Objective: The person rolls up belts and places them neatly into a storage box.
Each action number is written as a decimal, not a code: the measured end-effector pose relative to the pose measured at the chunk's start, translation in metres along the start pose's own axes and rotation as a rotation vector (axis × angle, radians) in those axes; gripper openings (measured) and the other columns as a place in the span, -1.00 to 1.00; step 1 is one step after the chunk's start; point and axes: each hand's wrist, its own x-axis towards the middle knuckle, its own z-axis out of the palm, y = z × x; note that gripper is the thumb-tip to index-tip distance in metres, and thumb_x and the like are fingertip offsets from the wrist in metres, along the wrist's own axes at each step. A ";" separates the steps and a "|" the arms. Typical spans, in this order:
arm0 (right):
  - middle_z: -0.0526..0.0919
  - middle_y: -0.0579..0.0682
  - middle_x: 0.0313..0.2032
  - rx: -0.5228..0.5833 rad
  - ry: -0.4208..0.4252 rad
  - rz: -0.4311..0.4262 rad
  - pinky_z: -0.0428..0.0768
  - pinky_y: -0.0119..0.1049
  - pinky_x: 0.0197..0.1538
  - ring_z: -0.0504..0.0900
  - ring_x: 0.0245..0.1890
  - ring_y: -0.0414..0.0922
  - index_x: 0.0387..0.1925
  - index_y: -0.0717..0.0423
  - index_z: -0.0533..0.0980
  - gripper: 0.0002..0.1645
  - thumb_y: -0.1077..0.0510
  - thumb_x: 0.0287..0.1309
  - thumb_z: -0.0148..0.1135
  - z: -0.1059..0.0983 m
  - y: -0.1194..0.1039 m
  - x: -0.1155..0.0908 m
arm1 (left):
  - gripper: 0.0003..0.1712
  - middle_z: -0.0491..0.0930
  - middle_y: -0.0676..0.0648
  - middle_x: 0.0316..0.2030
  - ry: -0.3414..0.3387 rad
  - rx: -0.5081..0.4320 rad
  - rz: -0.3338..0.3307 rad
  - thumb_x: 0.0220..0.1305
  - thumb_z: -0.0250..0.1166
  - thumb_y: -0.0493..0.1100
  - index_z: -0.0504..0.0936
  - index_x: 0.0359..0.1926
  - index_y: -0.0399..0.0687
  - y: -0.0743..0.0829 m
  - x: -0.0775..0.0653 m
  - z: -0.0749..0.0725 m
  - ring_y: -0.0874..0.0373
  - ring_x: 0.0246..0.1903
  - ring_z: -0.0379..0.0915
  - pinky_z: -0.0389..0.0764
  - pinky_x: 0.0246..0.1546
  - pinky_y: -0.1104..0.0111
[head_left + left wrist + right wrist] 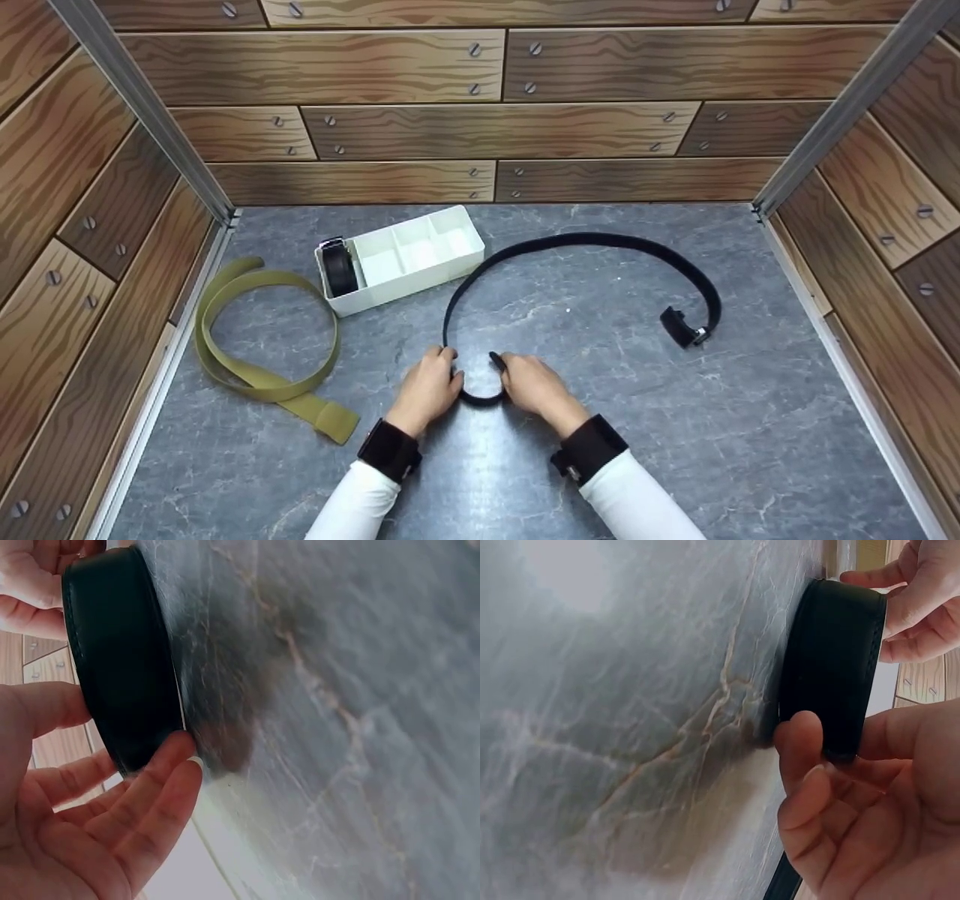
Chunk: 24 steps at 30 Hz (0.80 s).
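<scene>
A long black belt (585,240) stands on its edge, sweeping in a wide arc from my hands to a silver-trimmed buckle end at the right. My left hand (427,386) pinches the strap left of a small U-shaped bend. Across that bend, my right hand (534,384) grips the belt near its free tip. In the left wrist view, thumb and fingers hold the stitched strap (124,652) by its edges, low over the surface. The right wrist view shows the curved strap (829,660) between thumb and curled fingers, with the other hand beyond.
An olive webbing belt (334,424) lies loosely coiled at the left. Behind it sits a white divided box (409,283), whose left compartment holds a rolled black belt (339,268). Wood-patterned walls (397,135) enclose the grey marbled surface (750,450) at back and sides.
</scene>
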 end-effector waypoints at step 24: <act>0.60 -0.02 -0.62 0.288 -0.056 0.062 0.57 -0.26 -0.53 0.59 -0.64 -0.15 -0.27 0.23 0.55 -0.86 0.22 0.33 0.13 0.014 -0.010 -0.009 | -0.81 0.62 -0.14 -0.42 0.074 0.193 0.031 0.22 0.36 -0.11 0.64 -0.38 -0.15 0.005 0.008 0.007 -0.17 -0.50 0.59 0.54 -0.57 0.04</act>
